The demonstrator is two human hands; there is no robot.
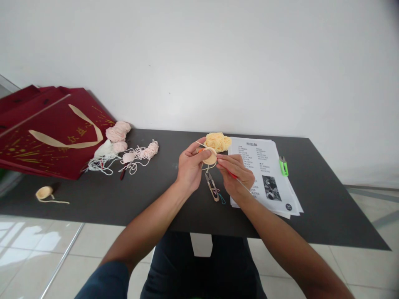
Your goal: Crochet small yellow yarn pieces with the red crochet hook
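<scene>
My left hand is closed, pinching a small round cream crochet piece with a strand of yarn over its fingers. My right hand is closed on a red-handled crochet hook whose tip meets the piece. A loose ball of yellow yarn lies just behind both hands on the dark table. Small thread snips lie on the table below the hands.
Printed pattern sheets lie to the right, with a green clip-like tool beside them. Pink and white yarn bits and a red gift bag sit at the left. A small cream crochet piece lies near the left edge.
</scene>
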